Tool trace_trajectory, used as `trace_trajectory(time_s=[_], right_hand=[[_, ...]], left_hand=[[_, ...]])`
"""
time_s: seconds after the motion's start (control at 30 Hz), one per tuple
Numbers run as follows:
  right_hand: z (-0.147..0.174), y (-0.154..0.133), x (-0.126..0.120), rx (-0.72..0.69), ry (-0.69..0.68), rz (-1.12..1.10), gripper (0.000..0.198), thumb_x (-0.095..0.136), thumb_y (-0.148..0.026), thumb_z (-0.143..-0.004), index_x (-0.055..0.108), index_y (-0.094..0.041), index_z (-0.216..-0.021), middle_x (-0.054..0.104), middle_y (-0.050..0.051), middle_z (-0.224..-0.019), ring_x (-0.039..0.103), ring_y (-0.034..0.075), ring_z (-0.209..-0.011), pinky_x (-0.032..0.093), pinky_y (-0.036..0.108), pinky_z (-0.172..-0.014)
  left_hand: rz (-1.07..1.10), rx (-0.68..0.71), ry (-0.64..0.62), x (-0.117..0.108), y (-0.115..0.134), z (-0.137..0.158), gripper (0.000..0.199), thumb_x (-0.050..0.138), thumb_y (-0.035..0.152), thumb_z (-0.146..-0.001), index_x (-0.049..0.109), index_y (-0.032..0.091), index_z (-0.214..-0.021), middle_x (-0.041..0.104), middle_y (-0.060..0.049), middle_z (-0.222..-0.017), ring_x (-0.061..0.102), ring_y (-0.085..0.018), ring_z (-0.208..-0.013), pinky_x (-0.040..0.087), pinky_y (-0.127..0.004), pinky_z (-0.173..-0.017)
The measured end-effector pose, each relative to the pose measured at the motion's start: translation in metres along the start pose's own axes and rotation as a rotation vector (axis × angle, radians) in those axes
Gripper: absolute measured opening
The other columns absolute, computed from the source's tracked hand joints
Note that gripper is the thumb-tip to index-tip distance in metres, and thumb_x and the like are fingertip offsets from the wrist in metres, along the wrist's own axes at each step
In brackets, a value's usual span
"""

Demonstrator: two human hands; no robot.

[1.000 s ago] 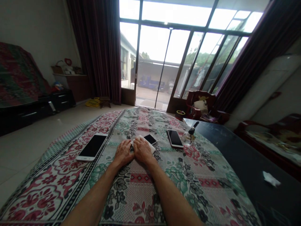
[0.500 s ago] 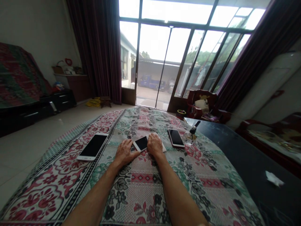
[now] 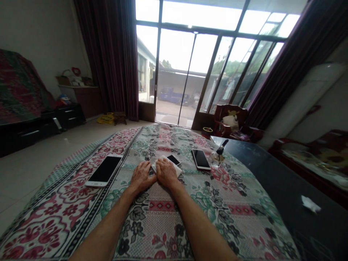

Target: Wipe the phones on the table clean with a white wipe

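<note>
A smartphone (image 3: 174, 159) lies flat on the flowered tablecloth, mostly covered; only its dark far right part shows. My left hand (image 3: 141, 176) grips its left edge, thumb along the near side. Over the screen, my right hand (image 3: 166, 173) presses a white cloth or tissue (image 3: 178, 171), its fingers bent on it. Both hands nearly touch at the thumbs. To the left rests a larger white smartphone (image 3: 104, 170), screen dark. Another smartphone (image 3: 201, 159) with a dark screen lies to the right, beside a clear glass bottle (image 3: 216, 158) with a black brush-like top.
The patterned tablecloth (image 3: 168, 228) covers the table. A black tabletop (image 3: 272, 181) at the right carries a crumpled white tissue (image 3: 310, 204). Beyond stand a dark red wooden chair (image 3: 231, 119) and glass doors (image 3: 174, 79). A yellow item (image 3: 106, 118) lies on the floor.
My right hand has slid left across the phone with the white cloth, up against my left hand. The phone's far right part is now uncovered. My left hand stays at the edge.
</note>
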State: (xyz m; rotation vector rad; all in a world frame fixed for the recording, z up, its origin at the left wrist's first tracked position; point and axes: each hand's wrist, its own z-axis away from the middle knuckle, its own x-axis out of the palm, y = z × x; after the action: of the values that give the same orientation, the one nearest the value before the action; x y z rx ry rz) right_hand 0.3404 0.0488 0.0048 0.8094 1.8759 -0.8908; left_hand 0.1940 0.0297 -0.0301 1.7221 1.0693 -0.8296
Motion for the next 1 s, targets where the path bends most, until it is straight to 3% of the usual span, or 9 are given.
trace_trajectory(time_s=[0.13, 0.27, 0.67, 1.0], right_hand=[[0.001, -0.004, 0.001, -0.085, 0.009, -0.008, 0.031, 0.035, -0.022, -0.098, 0.065, -0.022, -0.105, 0.065, 0.003, -0.117, 0.048, 0.017, -0.118, 0.032, 0.029, -0.101], [-0.002, 0.001, 0.001, -0.051, -0.009, 0.002, 0.032, 0.034, -0.022, -0.098, 0.064, -0.021, -0.109, 0.063, 0.004, -0.122, 0.048, 0.017, -0.120, 0.031, 0.029, -0.103], [-0.016, 0.059, -0.014, 0.098, -0.008, 0.095, 0.032, 0.033, -0.021, -0.098, 0.063, -0.020, -0.109, 0.058, 0.005, -0.130, 0.048, 0.016, -0.121, 0.033, 0.028, -0.102], [0.012, 0.046, -0.016, 0.015, -0.047, 0.095, 0.037, 0.037, -0.023, -0.096, 0.055, -0.021, -0.128, 0.050, 0.006, -0.141, 0.038, 0.020, -0.133, 0.029, 0.037, -0.108]], left_hand=[[0.009, 0.006, 0.036, 0.000, 0.001, 0.001, 0.045, 0.058, 0.035, -0.079, 0.060, 0.018, -0.120, 0.056, -0.011, -0.133, 0.044, -0.030, -0.128, 0.035, -0.042, -0.108], [0.040, 0.019, 0.026, -0.001, 0.000, 0.000, 0.047, 0.061, 0.037, -0.077, 0.060, 0.017, -0.119, 0.057, -0.012, -0.131, 0.045, -0.031, -0.127, 0.035, -0.042, -0.108], [0.069, 0.006, -0.011, -0.003, 0.000, -0.002, 0.058, 0.066, 0.048, -0.074, 0.058, 0.018, -0.122, 0.055, -0.013, -0.134, 0.043, -0.031, -0.129, 0.034, -0.043, -0.107], [0.061, 0.033, 0.021, 0.001, -0.003, -0.002, 0.056, 0.068, 0.049, -0.073, 0.060, 0.019, -0.119, 0.058, -0.012, -0.130, 0.046, -0.030, -0.126, 0.036, -0.042, -0.106]])
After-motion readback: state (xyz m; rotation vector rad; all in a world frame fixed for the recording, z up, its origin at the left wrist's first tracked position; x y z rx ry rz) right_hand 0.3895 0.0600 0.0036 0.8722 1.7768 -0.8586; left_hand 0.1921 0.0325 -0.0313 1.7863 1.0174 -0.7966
